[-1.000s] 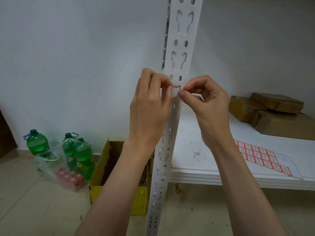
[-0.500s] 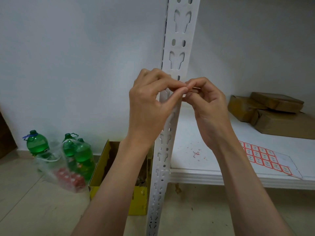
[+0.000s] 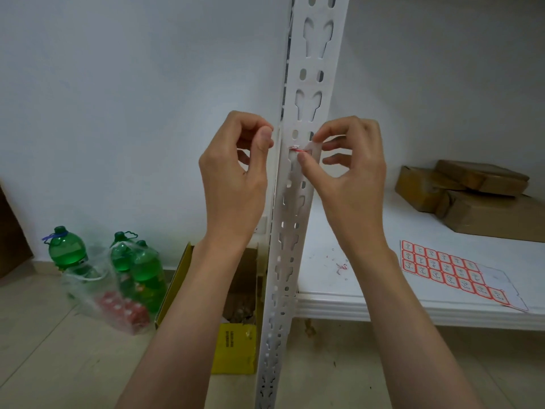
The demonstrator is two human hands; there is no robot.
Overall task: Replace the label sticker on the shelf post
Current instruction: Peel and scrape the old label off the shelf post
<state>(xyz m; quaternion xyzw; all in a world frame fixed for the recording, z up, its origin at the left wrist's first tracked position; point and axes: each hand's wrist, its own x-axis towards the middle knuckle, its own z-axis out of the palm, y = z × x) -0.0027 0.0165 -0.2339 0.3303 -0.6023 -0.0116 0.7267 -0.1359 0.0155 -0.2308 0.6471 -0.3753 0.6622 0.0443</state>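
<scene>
Shelf post (image 3: 306, 202): white slotted upright, long axis close to vertical and leaning a little with the wide lens, its perforated face turned toward the camera; it runs from the top edge down to the floor.
Shelf (image 3: 368, 278): white board meeting the post on its right side, with tiny red scraps lying near the post.
Sticker sheet (image 3: 451, 270): red-bordered labels in rows, flat on the shelf well right of the post, long axis running diagonally toward the front right corner.
Left hand (image 3: 236, 172): just beside the post's left edge, thumb and forefinger pressed together; whether a scrap is between them cannot be told.
Right hand (image 3: 351, 172): fingers curled, thumb tip and forefinger pinching at the sticker on the post face.
Label sticker (image 3: 296, 148): a small crumpled red-and-white strip on the post at hand height, long axis across the post, partly lifted.
Step in hand: likely peeling off the old label, with removal unfinished.
Next move: probably a close pull along the post face to lift the remnant whole, then taking a fresh label from the sheet.
</scene>
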